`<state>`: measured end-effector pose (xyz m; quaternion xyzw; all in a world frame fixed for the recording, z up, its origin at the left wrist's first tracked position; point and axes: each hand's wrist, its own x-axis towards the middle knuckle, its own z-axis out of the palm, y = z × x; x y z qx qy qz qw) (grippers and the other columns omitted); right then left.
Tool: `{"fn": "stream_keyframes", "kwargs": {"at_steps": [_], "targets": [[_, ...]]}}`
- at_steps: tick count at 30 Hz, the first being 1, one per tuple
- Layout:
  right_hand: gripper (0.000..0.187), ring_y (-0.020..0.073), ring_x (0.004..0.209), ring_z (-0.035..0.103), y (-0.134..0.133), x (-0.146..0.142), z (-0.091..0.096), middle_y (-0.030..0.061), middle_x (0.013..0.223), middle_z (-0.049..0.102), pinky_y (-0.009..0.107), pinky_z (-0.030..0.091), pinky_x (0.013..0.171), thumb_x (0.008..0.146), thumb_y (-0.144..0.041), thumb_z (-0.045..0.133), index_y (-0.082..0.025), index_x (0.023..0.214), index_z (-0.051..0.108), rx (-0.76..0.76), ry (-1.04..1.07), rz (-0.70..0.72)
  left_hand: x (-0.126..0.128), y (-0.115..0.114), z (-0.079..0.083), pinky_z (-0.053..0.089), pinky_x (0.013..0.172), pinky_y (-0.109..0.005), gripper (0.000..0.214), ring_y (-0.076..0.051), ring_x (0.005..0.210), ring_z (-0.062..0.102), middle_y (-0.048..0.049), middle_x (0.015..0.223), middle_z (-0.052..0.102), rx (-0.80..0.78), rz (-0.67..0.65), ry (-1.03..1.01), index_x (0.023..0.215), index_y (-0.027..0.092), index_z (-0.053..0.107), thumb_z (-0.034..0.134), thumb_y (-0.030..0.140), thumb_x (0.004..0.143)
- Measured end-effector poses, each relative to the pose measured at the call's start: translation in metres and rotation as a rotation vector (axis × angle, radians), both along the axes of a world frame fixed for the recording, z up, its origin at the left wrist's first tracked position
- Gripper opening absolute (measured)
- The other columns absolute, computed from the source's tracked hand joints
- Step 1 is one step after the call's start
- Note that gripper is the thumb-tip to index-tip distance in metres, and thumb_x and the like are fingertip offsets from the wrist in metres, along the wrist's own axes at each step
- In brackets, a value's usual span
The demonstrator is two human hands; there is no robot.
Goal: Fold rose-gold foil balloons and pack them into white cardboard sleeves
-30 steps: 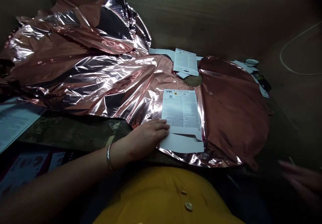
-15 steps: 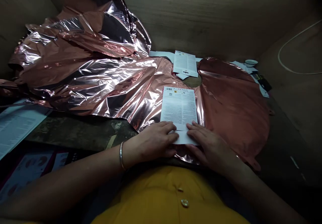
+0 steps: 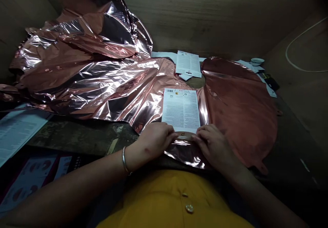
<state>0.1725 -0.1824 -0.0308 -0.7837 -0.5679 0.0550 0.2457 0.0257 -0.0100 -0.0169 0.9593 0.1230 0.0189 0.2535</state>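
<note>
Fingers point(image 3: 169, 136) closed on folded foil lip below printed card

Left hand point(image 3: 153, 141), bangle point(image 3: 124, 159) on its wrist, and right hand point(image 3: 214, 145) sat close together at the near end of a deflated rose-gold foil balloon point(image 3: 238, 118). Fingers of both hands were bent down and seemed to grip a folded-up foil lip point(image 3: 186, 153), one hand on each side of its middle. A printed card point(image 3: 180, 110) lay flat on the balloon, directly beyond the fingers, its lower end running between the two hands. Fingertips and the fold hid that end, so where foil met card was hard to make out; a small tan patch there could not be identified. Farther off, a second printed card point(image 3: 188, 64) lay on the foil. The rest of the balloon was heaped and crumpled on the counter point(image 3: 77, 136), its upper part in shadow. Printed sheets point(image 3: 17, 129) at left were cut off by the frame. By the far right corner sat a small white dish point(image 3: 257, 61); dark bits near it were too dim to name. A yellow shirt point(image 3: 174, 197) filled the bottom edge.
</note>
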Motion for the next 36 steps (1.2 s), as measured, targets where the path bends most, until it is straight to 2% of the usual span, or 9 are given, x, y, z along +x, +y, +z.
{"fn": "stream_keyframes", "kwargs": {"at_steps": [3, 9, 12, 15, 18, 21, 26, 30, 36], "targets": [[0.02, 0.024, 0.08, 0.052, 0.006, -0.001, -0.001, 0.0069, 0.081, 0.055, 0.04, 0.048, 0.069, 0.092, -0.027, 0.052, -0.02, 0.074, 0.051, -0.068, -0.075, -0.078, 0.004, 0.002, 0.001, 0.047, 0.064, -0.031, 0.019, -0.022, 0.075, 0.062, -0.0055, 0.082, 0.067, 0.08, 0.097, 0.037, 0.091, 0.015, 0.062, 0.062, 0.034, 0.087], [0.004, 0.0256, 0.082, 0.056, 0.014, -0.011, -0.005, 0.01, 0.095, 0.054, 0.04, 0.051, 0.069, 0.088, -0.025, 0.053, -0.021, 0.089, 0.051, 0.001, -0.138, -0.167, 0.008, 0.012, 0.002, 0.05, 0.068, -0.035, 0.079, -0.03, 0.092, 0.062, -0.0167, 0.112, 0.059, 0.067, 0.264, -0.069, 0.132, 0.012, 0.041, 0.079, 0.035, 0.067], [0.019, 0.0315, 0.099, 0.057, 0.014, -0.013, -0.003, 0.0152, 0.111, 0.056, 0.048, 0.053, 0.08, 0.088, -0.025, 0.054, -0.019, 0.106, 0.053, 0.09, -0.077, -0.208, 0.012, 0.019, 0.011, 0.05, 0.062, -0.031, 0.073, -0.026, 0.08, 0.067, -0.0081, 0.097, 0.067, -0.272, 0.272, -0.13, 0.132, 0.019, 0.043, 0.076, 0.022, 0.067], [0.056, 0.0379, 0.12, 0.05, 0.007, -0.012, 0.001, 0.0189, 0.131, 0.05, 0.058, 0.047, 0.094, 0.083, -0.035, 0.065, -0.019, 0.133, 0.045, 0.26, 0.144, -0.397, 0.012, 0.012, 0.022, 0.055, 0.066, -0.034, 0.063, -0.025, 0.079, 0.07, -0.0059, 0.091, 0.07, -0.875, 0.344, -0.267, 0.132, 0.019, 0.043, 0.069, 0.022, 0.074], [0.079, 0.0361, 0.12, 0.054, -0.004, -0.015, 0.004, 0.0163, 0.134, 0.054, 0.055, 0.051, 0.092, 0.074, -0.044, 0.075, -0.024, 0.141, 0.038, 0.436, 0.759, -0.508, 0.006, -0.012, 0.024, 0.056, 0.081, -0.041, 0.053, -0.028, 0.094, 0.069, -0.0127, 0.103, 0.071, -1.344, 0.38, -0.432, 0.123, 0.013, 0.05, 0.072, 0.03, 0.077], [0.055, 0.0332, 0.105, 0.065, -0.012, -0.023, 0.007, 0.0136, 0.114, 0.068, 0.051, 0.056, 0.084, 0.08, -0.046, 0.07, -0.02, 0.126, 0.056, 0.513, 1.365, -0.458, 0.004, -0.041, 0.019, 0.054, 0.087, -0.044, 0.055, -0.031, 0.1, 0.068, -0.016, 0.112, 0.069, -1.561, 0.336, -0.44, 0.117, 0.012, 0.055, 0.08, 0.03, 0.071], [0.037, 0.0305, 0.105, 0.066, -0.022, -0.028, 0.021, 0.0101, 0.107, 0.072, 0.049, 0.055, 0.091, 0.085, -0.046, 0.064, -0.021, 0.111, 0.066, 0.744, 1.409, -0.513, 0.016, -0.064, 0.017, 0.054, 0.088, -0.044, 0.047, -0.03, 0.1, 0.068, -0.0146, 0.112, 0.07, -1.567, 0.266, -0.392, 0.115, 0.013, 0.059, 0.076, 0.035, 0.077], [0.044, 0.0284, 0.113, 0.062, -0.03, -0.028, 0.024, 0.0073, 0.122, 0.067, 0.05, 0.052, 0.096, 0.086, -0.042, 0.063, -0.026, 0.126, 0.058, 0.658, 1.443, -0.413, 0.027, -0.068, 0.014, 0.054, 0.091, -0.046, 0.048, -0.031, 0.107, 0.065, -0.0137, 0.119, 0.067, -1.485, 0.273, -0.411, 0.117, 0.015, 0.058, 0.074, 0.037, 0.078], [0.042, 0.028, 0.116, 0.06, -0.035, -0.032, 0.012, 0.0043, 0.123, 0.066, 0.049, 0.052, 0.096, 0.081, -0.038, 0.069, -0.028, 0.121, 0.061, 0.647, 1.637, -0.429, 0.03, -0.074, 0.007, 0.053, 0.093, -0.047, 0.047, -0.032, 0.111, 0.063, -0.0135, 0.12, 0.067, -1.39, 0.297, -0.41, 0.118, 0.014, 0.057, 0.072, 0.036, 0.08]]}}
